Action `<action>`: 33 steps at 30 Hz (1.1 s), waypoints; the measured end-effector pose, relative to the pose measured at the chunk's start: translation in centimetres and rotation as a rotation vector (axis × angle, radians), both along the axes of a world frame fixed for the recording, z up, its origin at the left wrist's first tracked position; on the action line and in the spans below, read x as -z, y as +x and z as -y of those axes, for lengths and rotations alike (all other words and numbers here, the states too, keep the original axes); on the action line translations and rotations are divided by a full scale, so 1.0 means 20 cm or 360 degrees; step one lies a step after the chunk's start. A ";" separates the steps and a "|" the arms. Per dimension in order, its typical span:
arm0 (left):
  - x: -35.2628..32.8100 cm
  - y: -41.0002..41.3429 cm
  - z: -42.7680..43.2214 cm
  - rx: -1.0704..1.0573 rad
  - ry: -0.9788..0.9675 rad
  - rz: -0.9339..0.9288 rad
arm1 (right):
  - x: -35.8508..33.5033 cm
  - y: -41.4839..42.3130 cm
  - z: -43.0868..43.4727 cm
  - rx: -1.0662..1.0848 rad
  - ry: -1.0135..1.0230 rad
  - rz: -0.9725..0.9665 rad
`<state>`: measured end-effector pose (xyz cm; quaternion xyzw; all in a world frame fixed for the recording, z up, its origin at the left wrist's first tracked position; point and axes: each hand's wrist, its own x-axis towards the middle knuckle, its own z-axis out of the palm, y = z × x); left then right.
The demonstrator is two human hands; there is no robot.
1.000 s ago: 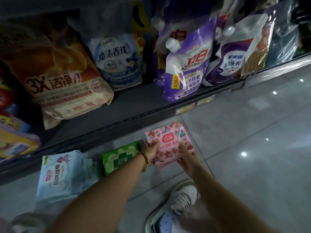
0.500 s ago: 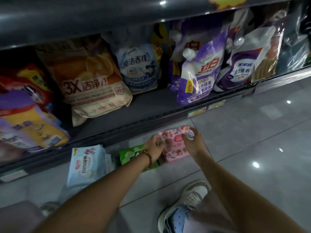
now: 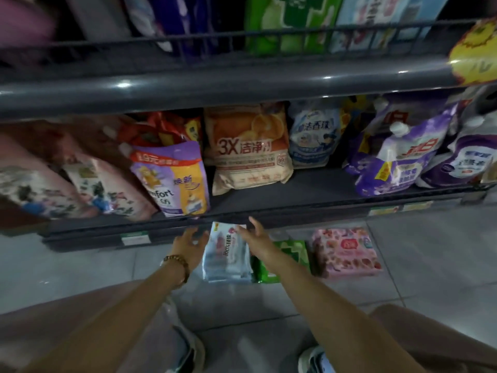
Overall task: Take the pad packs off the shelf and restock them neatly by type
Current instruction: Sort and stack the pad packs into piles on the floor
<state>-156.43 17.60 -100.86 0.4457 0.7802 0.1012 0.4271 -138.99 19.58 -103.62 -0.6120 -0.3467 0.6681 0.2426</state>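
Dim aisle, grey shelving (image 3: pixel 242 87), tiled floor (image 3: pixel 430 265)

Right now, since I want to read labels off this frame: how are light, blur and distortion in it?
Head view: dim overall, glare spots on the upper shelf edge; left hand and right hand blurred; wide-angle bend bows the shelf lines; orange bag print legible, blue pad pack text soft, far-left bags smeared.

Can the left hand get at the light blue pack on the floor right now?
Probably yes: the left hand is open right beside the light blue pack, with nothing between them.
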 end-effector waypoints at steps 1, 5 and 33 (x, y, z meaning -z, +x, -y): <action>0.02 -0.01 0.03 -0.0148 -0.0275 0.0124 | 0.01 -0.02 0.00 -0.0010 0.0000 0.0033; -0.02 0.05 0.13 -0.0878 -0.0674 0.0960 | 0.07 -0.05 0.02 0.0099 0.0004 0.0141; 0.13 0.01 0.16 -0.0503 -0.0059 0.0837 | 0.15 -0.05 0.27 0.0086 -0.0194 0.0353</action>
